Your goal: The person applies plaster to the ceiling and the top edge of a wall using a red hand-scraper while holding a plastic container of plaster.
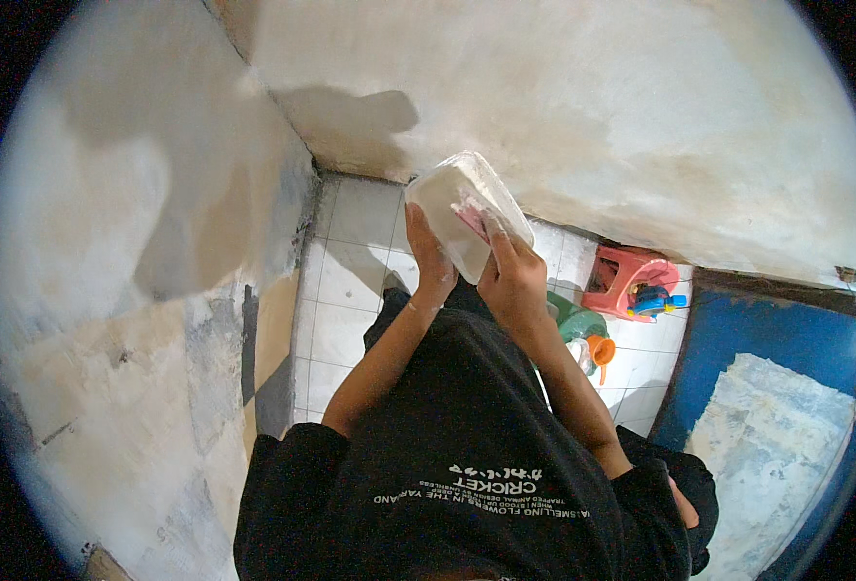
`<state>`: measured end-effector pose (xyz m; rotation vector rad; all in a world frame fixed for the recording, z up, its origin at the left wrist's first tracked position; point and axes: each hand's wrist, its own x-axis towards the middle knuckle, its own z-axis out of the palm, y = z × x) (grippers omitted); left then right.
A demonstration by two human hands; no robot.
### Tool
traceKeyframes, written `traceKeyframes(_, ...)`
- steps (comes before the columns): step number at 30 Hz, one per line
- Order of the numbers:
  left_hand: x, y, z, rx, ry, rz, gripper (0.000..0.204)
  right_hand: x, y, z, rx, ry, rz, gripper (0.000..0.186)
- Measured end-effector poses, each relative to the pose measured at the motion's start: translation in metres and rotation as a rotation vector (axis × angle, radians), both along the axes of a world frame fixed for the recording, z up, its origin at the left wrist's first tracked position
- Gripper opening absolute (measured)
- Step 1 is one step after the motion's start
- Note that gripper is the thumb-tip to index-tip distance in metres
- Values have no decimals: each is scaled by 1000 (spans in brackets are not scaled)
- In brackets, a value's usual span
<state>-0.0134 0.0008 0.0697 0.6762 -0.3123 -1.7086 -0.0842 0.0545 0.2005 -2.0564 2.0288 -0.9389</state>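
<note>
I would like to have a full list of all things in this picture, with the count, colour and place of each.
Tub: 1, white, upper middle
Paste: uncounted, white, in the tub
Flat tool: 1, pink, at the tub
Walls: 2, patchy off-white and beige, left and ahead
Floor tiles: several, white, below
Stool: 1, red, on the floor, right
Unclear item: 1, blue and yellow, by the stool
Container: 1, green, partly hidden, below the stool
Dipper: 1, orange, near the container
Panel: 1, blue, far right
Patch: 1, whitish, on the panel
Shirt: 1, black, lower middle
Left hand: 1, holding the tub
Right hand: 1, holding the tool
</note>
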Motion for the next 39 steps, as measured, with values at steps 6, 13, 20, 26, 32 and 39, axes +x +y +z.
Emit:
traceKeyframes(6,-1,-1,16,71,-8,54,60,-1,-16,-35,172,9,-38,60)
traceKeyframes(13,4,-4,3,105,-11,74,62,3,-19,-41,-8,-34,30,57)
traceKeyframes(20,0,-5,1,64,62,61,64,-2,-25,-46,-31,-36,-18,49)
traceKeyframes(26,8,-4,1,44,-42,54,63,3,-25,-33,-115,-99,26,45)
traceKeyframes(32,10,-8,-4,45,-67,53,63,6,-23,-14,-167,-99,63,41)
traceKeyframes(39,6,-4,8,37,-72,50,63,-4,-22,-41,-25,-123,-34,49)
